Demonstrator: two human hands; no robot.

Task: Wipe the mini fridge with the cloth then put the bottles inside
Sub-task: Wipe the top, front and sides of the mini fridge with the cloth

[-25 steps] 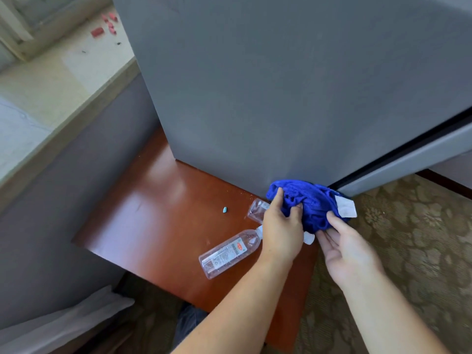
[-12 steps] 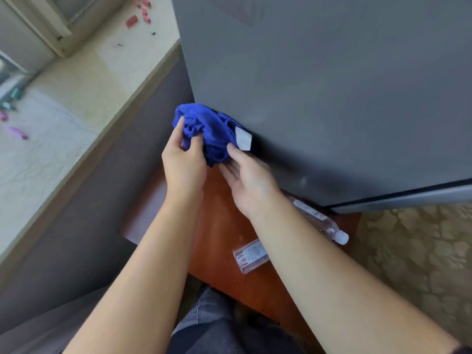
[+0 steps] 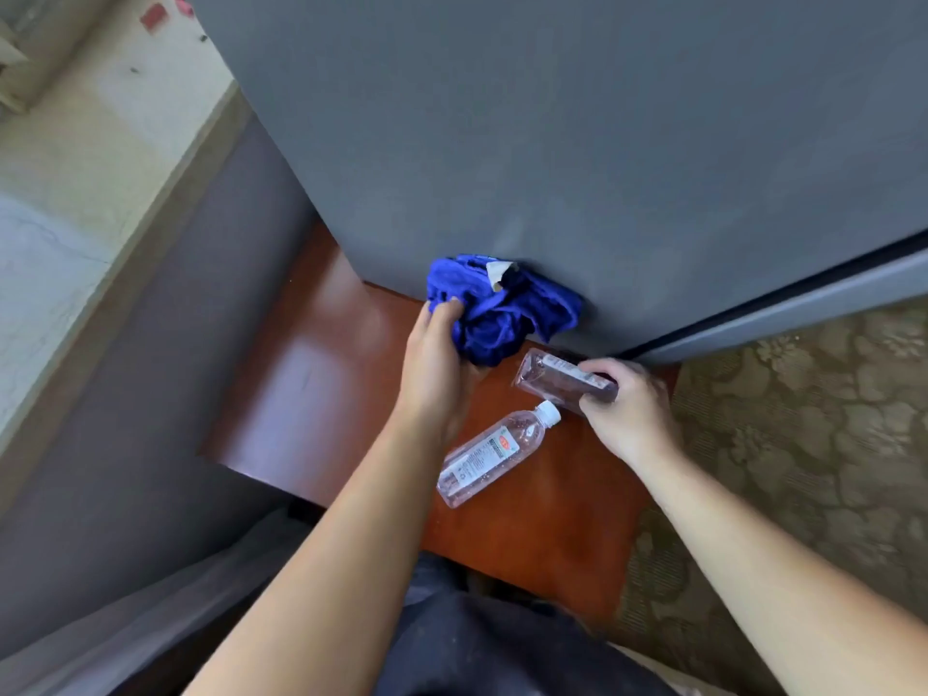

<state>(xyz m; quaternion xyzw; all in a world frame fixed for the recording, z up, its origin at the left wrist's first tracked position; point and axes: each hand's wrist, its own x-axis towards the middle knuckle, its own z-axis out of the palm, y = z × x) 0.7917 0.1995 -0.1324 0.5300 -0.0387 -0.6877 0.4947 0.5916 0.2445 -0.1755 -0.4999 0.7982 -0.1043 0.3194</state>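
The grey mini fridge (image 3: 577,143) stands on a red-brown wooden table (image 3: 321,374); its door is closed. My left hand (image 3: 434,354) grips a crumpled blue cloth (image 3: 502,306) low against the fridge's side, near the bottom corner. My right hand (image 3: 627,409) is curled round a clear plastic bottle (image 3: 547,376) that lies beside the fridge base. A second clear bottle (image 3: 494,452) with a white cap lies on its side on the table between my forearms.
A pale window sill (image 3: 85,158) runs along the left above a grey wall. Patterned carpet (image 3: 803,419) covers the floor at right. My dark trousers (image 3: 492,640) are below the table's front edge.
The cloth and my left hand came down from the fridge's upper left side to its bottom corner. My right hand left the cloth and took hold of a bottle.
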